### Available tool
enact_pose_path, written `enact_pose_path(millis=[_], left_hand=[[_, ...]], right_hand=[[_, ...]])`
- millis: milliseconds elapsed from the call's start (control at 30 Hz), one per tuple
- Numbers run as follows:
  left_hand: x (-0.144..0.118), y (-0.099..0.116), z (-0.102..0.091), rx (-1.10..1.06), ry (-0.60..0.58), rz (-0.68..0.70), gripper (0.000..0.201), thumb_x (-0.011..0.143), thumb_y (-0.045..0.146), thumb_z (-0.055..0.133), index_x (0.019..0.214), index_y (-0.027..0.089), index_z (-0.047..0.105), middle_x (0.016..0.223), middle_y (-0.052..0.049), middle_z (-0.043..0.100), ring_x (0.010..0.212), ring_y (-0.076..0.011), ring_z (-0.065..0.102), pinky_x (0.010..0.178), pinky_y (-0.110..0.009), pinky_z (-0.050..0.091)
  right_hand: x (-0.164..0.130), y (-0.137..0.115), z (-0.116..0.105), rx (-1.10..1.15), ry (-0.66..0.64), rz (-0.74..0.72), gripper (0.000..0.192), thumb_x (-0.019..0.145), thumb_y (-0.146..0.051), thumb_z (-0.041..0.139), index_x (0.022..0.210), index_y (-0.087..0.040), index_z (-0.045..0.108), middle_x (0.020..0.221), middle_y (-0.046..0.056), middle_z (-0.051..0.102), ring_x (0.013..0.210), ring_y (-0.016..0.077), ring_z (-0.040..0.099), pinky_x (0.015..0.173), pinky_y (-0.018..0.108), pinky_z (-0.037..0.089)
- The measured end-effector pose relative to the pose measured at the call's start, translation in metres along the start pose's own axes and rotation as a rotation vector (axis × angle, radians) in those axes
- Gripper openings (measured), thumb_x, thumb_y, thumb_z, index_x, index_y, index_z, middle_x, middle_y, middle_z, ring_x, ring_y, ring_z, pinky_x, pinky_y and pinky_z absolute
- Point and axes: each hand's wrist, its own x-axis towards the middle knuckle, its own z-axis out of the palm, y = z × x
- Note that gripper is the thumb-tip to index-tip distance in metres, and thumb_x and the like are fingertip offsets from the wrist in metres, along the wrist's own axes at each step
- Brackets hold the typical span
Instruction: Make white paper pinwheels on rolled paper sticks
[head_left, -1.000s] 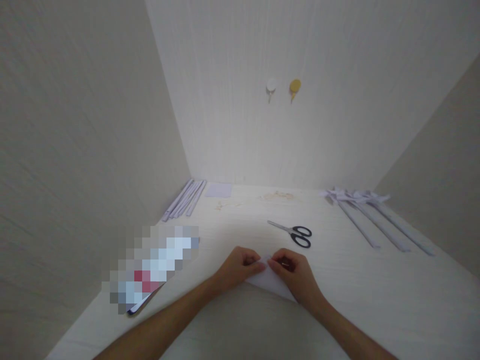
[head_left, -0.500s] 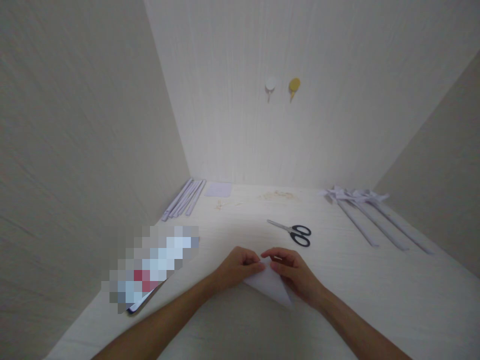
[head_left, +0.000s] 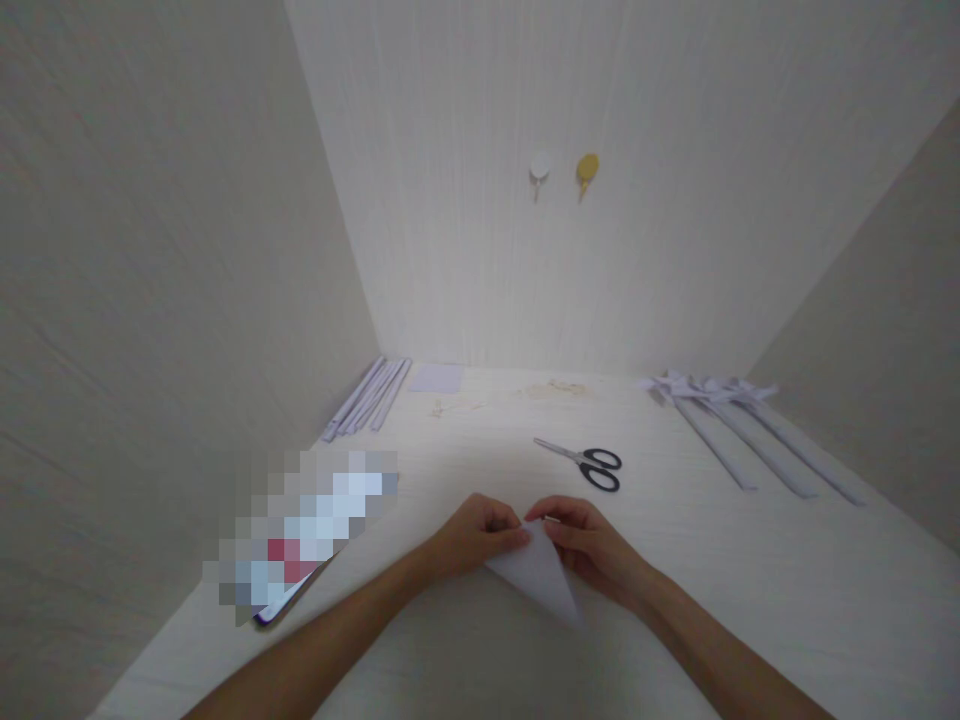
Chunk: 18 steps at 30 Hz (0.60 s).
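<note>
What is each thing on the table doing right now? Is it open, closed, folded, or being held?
White paper sheet: folded to a pointed shape, pinched by both hands.
Left hand: shut on the paper's tip.
Right hand: shut on the paper.
Black-handled scissors: closed, lying flat.
Rolled white paper sticks, left: lying side by side.
Rolled white paper sticks, right: lying fanned out.
</note>
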Motion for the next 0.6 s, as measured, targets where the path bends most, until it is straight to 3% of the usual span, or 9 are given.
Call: enact_pose_path(millis=[600], left_hand=[[-0.0007,0.0011,0.0000,0.010,-0.009,-0.015,0.037,0.064,0.046,0.054,0.056,0.010,0.053,0.046,0.005,0.038,0.044,-0.0048,0.030,0.041,-0.019,0.019]], right_hand=[[-0.0001,-0.0010,-0.0002,-0.068,0.016,0.014,0.023,0.055,-0.026,0.070,0.073,-0.015,0.060,0.062,-0.002,0.057,0.054,0.0070,0.049,0.052,0.020,0.035]])
